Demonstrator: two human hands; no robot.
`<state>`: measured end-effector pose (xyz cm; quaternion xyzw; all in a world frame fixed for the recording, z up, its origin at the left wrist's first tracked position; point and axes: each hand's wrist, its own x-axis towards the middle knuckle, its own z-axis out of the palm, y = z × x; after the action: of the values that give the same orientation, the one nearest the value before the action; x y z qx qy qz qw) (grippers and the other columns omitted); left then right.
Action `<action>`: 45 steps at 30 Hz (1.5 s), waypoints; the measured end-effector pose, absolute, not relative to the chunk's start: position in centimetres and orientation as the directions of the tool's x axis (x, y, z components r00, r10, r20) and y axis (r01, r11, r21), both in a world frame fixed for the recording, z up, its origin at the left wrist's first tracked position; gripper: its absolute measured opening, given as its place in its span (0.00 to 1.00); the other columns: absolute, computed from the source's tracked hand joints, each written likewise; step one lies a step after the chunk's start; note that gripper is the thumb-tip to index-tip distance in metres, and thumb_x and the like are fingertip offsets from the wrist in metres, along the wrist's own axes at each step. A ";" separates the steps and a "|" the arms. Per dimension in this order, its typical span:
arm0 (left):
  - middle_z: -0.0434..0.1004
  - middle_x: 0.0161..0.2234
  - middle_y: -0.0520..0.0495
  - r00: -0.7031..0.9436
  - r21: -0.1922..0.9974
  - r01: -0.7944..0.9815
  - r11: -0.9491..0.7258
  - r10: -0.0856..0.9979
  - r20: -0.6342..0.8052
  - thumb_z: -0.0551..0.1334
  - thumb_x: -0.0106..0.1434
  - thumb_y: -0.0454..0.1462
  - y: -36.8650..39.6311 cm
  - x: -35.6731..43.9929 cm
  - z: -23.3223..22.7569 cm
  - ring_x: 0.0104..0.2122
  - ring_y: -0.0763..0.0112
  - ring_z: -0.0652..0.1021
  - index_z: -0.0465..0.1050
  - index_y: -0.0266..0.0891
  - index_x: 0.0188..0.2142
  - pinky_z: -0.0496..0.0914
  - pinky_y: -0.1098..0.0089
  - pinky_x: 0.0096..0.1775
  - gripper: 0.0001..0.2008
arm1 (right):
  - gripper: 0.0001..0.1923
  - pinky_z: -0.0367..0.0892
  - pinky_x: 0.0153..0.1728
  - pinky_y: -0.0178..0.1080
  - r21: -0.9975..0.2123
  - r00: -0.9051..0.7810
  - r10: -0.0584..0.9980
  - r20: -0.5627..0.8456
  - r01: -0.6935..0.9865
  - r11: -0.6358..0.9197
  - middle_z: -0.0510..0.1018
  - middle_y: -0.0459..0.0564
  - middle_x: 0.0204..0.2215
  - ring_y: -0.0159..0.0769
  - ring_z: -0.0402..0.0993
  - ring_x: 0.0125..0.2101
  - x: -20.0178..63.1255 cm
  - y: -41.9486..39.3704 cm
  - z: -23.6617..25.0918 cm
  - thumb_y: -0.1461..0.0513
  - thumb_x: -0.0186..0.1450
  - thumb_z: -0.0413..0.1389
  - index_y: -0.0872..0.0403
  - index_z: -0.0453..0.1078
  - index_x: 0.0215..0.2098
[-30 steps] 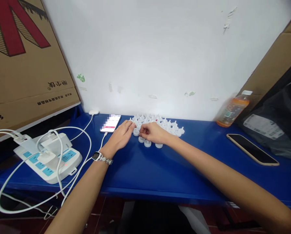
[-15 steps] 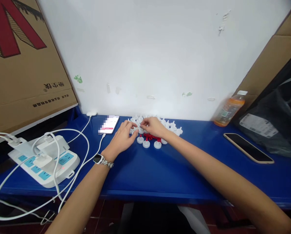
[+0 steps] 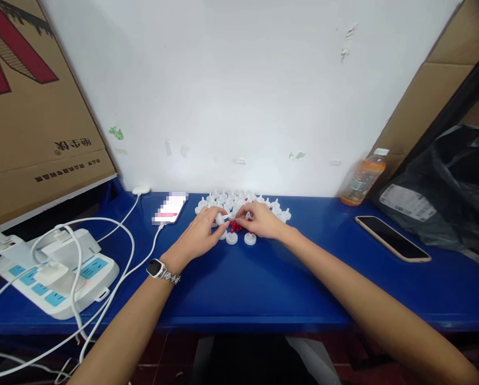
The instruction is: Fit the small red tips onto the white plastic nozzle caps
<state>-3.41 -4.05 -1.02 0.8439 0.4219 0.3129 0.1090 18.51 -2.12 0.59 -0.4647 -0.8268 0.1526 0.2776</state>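
My left hand [image 3: 201, 231], with a watch [image 3: 155, 268] on its wrist, pinches a white spouted cap [image 3: 221, 218] between thumb and fingers. The cap is tilted, its thin spout pointing right. My right hand [image 3: 261, 220] is closed in a pinch at the spout's end; whatever lies between its fingertips is too small to make out. Below the fingers is a small heap of red pieces [image 3: 237, 226]. In front of it stand white caps with red tips [image 3: 232, 238], one more [image 3: 250, 239] being just to the right. Several plain white spouted caps [image 3: 202, 203] crowd behind both hands.
On the blue table [image 3: 259, 289], a charging phone [image 3: 170, 208] and a power strip [image 3: 91, 278] with looping white cables lie left. To the right are a dark phone [image 3: 392, 238], an orange drink bottle [image 3: 363, 179] and a black plastic bag [image 3: 456, 187]. A white wall [image 3: 223, 96] rises behind.
The view has shifted slightly, moving the scene left. The cap in my left hand now shows tilted, its spout toward my right fingers. My right hand has come a little lower.
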 end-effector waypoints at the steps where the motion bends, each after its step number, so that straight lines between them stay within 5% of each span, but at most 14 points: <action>1: 0.72 0.44 0.45 0.459 0.433 0.637 -0.638 0.765 0.453 0.55 0.70 0.47 -4.0 -3.4 -1.0 0.45 0.60 0.72 0.67 0.44 0.51 0.68 0.59 0.49 0.15 | 0.07 0.59 0.44 0.41 -0.430 -0.436 0.848 0.301 0.732 0.529 0.81 0.48 0.32 0.39 0.72 0.38 18.5 -2.1 0.5 0.59 0.63 0.59 0.52 0.77 0.35; 5: 0.72 0.47 0.44 0.485 0.397 0.624 -0.673 0.732 0.478 0.55 0.70 0.47 -4.0 -3.1 -1.0 0.50 0.58 0.71 0.68 0.43 0.51 0.66 0.58 0.53 0.16 | 0.07 0.53 0.47 0.45 -0.254 -0.453 0.854 0.257 0.821 0.512 0.80 0.50 0.32 0.45 0.69 0.43 17.8 -2.0 0.5 0.58 0.63 0.60 0.52 0.78 0.36; 11: 0.72 0.46 0.44 0.487 0.377 0.649 -0.661 0.741 0.462 0.54 0.70 0.48 -3.8 -3.1 -1.1 0.50 0.58 0.71 0.69 0.43 0.51 0.65 0.57 0.54 0.17 | 0.04 0.52 0.48 0.46 -0.260 -0.448 0.861 0.241 0.825 0.502 0.80 0.50 0.31 0.44 0.69 0.43 17.4 -1.8 0.4 0.62 0.63 0.59 0.53 0.77 0.32; 15: 0.72 0.46 0.45 0.472 0.383 0.655 -0.652 0.748 0.466 0.54 0.71 0.49 -3.7 -3.1 -1.1 0.50 0.58 0.71 0.68 0.43 0.52 0.65 0.56 0.53 0.17 | 0.05 0.58 0.47 0.44 -0.477 -0.365 0.862 0.352 0.723 0.501 0.81 0.49 0.31 0.41 0.72 0.41 17.7 -1.8 0.4 0.62 0.63 0.59 0.54 0.75 0.31; 18: 0.72 0.47 0.45 0.470 0.399 0.644 -0.653 0.749 0.466 0.53 0.71 0.49 -3.8 -3.1 -1.1 0.49 0.59 0.71 0.67 0.44 0.52 0.66 0.57 0.52 0.17 | 0.07 0.66 0.39 0.40 -0.779 -0.238 0.881 0.408 0.413 0.472 0.81 0.50 0.31 0.37 0.76 0.34 17.8 -2.0 0.3 0.58 0.62 0.60 0.55 0.74 0.32; 21: 0.73 0.45 0.45 0.465 0.422 0.640 -0.643 0.761 0.453 0.53 0.71 0.50 -4.0 -3.1 -1.1 0.44 0.60 0.72 0.66 0.44 0.52 0.68 0.58 0.48 0.18 | 0.12 0.69 0.35 0.39 -0.904 -0.223 0.892 0.393 0.082 0.419 0.80 0.49 0.28 0.36 0.77 0.31 17.6 -2.3 0.2 0.54 0.59 0.64 0.55 0.73 0.32; 24: 0.72 0.42 0.45 0.470 0.440 0.628 -0.642 0.763 0.443 0.53 0.71 0.50 -4.0 -3.1 -1.1 0.42 0.61 0.72 0.67 0.43 0.52 0.68 0.59 0.45 0.18 | 0.16 0.70 0.35 0.38 -0.921 -0.267 0.883 0.386 -0.055 0.386 0.80 0.48 0.27 0.35 0.77 0.30 17.4 -2.7 0.1 0.51 0.56 0.66 0.54 0.71 0.30; 32: 0.71 0.44 0.44 0.484 0.467 0.580 -0.668 0.743 0.461 0.52 0.72 0.49 -4.7 -2.9 -0.5 0.39 0.63 0.73 0.65 0.43 0.55 0.69 0.61 0.43 0.19 | 0.19 0.71 0.34 0.38 -0.930 -0.253 0.894 0.369 -0.098 0.355 0.79 0.47 0.25 0.33 0.76 0.28 17.1 -3.5 0.6 0.49 0.53 0.68 0.54 0.70 0.27; 38: 0.71 0.48 0.42 0.504 0.420 0.523 -0.741 0.667 0.549 0.52 0.73 0.46 -5.2 -2.5 -0.3 0.46 0.61 0.73 0.61 0.42 0.58 0.68 0.59 0.49 0.19 | 0.20 0.69 0.32 0.36 -0.938 -0.276 0.901 0.335 -0.182 0.293 0.77 0.45 0.24 0.30 0.72 0.26 16.7 -4.0 1.0 0.49 0.52 0.70 0.54 0.69 0.27; 45: 0.69 0.56 0.42 0.453 0.463 0.482 -0.744 0.664 0.595 0.54 0.72 0.46 -5.1 -2.3 0.1 0.53 0.60 0.72 0.56 0.46 0.64 0.67 0.59 0.54 0.24 | 0.19 0.65 0.30 0.35 -0.906 -0.279 0.861 0.424 -0.128 0.404 0.75 0.43 0.23 0.29 0.68 0.24 16.4 -4.0 2.4 0.50 0.56 0.67 0.53 0.66 0.27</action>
<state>-2.27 -5.07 0.08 0.8447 0.3393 0.3979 0.1142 16.37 -4.01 2.43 -0.2822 -0.6492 0.4671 0.5298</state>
